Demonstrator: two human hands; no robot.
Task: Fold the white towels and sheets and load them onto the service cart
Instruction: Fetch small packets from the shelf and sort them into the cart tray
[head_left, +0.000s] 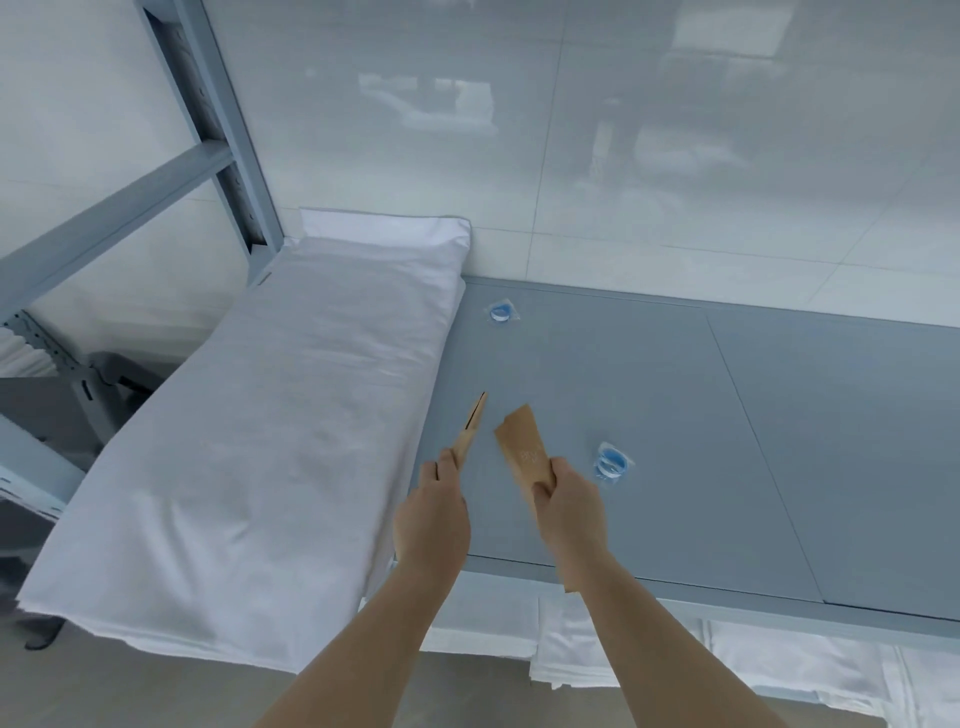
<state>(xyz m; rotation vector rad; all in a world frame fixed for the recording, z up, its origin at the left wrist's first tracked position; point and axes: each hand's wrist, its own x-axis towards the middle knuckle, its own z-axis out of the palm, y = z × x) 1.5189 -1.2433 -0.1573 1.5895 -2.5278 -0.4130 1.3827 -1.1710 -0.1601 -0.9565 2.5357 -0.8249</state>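
The fingers (448, 465) of the left hand (431, 519) are curled around a thin brown paper packet (470, 428), seen edge-on and pointing far and a bit right. The right hand (571, 514) grips a wider brown paper packet (522, 452) the same way — its flat face shows and it tilts to the left. Both hands are held over the grey shelf (675, 415), close together but not touching. A folded white sheet (270, 415) lies flat on the left part of the shelf, from the near edge to the far wall, just left of the left hand. Two small blue rings in clear wrappers lie on the shelf — one (610, 463) just right of the right hand, one (501, 313) far back near the wall. More white linen (571, 654) lies lower down, under the near edge of the shelf.
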